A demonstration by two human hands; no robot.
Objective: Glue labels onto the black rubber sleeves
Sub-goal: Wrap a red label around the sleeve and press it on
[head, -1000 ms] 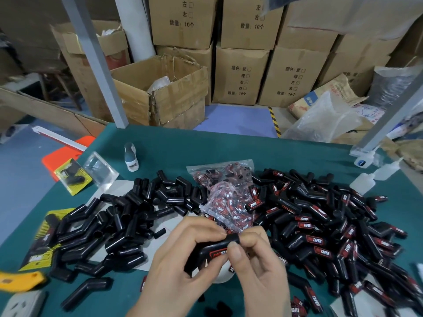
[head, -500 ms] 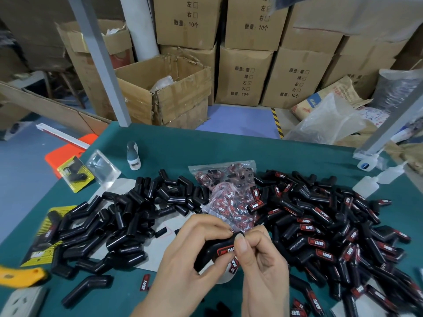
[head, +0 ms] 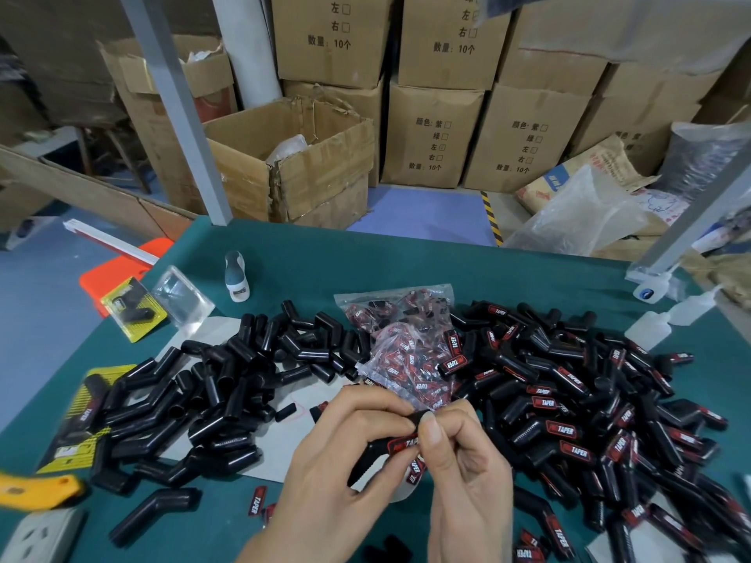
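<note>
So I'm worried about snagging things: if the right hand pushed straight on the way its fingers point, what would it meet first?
Probably the black sleeve that both hands pinch: the right hand points up-left at it, with the left hand close behind. Depth is hard to judge.

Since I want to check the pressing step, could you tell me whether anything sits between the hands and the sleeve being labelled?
Nothing visible does. The left hand and right hand both hold the black rubber sleeve directly, the right thumb pressing beside its red label.
</note>
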